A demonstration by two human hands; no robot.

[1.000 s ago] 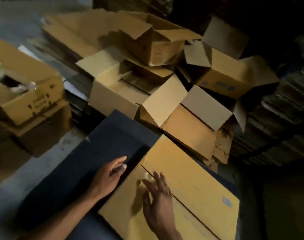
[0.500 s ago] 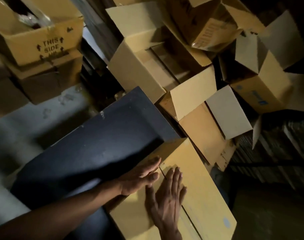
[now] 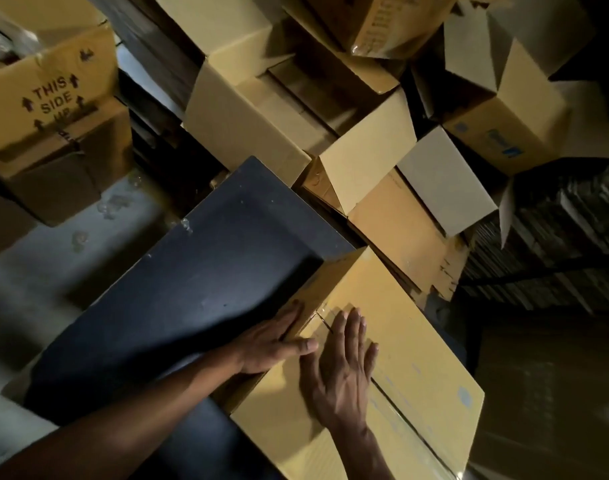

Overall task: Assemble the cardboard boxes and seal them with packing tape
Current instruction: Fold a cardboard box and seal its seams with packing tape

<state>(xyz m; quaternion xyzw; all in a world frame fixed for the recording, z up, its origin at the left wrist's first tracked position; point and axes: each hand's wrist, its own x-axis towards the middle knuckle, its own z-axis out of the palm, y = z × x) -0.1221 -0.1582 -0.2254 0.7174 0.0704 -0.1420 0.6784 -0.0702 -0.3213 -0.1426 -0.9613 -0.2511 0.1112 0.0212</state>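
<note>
- Printed text: box at upper left [image 3: 50, 95] reads "THIS SIDE UP" with black arrows around the words; it sits on top of a darker carton [image 3: 53, 174].
- Box at upper right [image 3: 504, 133] has blue printing on its side, too blurred to read.
- Tipped box at top centre [image 3: 382, 26] has faint lines of print, unreadable.
- Task box [image 3: 410, 358]: yellow-brown carton lying on the dark table [image 3: 199, 271], at the table's right end, flaps closed, centre seam running diagonally toward bottom right.
- Shiny clear tape strip [image 3: 396, 407] along the seam (glare visible near the hands and lower down).
- Small pale blue mark [image 3: 465, 396] near the box's right edge, no legible text.
- Left hand [image 3: 275, 341]: fingers straight and together, flat against the box's left side at the top edge, thumb lying over the top face.
- Right hand [image 3: 344, 368]: palm down on the box top, fingers spread slightly, pressing flat beside the seam end; nothing pinched.
- Table is dark blue-black with a few pale specks.
- Behind the table: pile of open assembled boxes [image 3: 261, 109], flaps up, jumbled.
- Right side: stacks of flat cardboard [image 3: 556, 254] in shadow.
- Floor [image 3: 71, 244] grey concrete, stained; room dim, light from the left.
</note>
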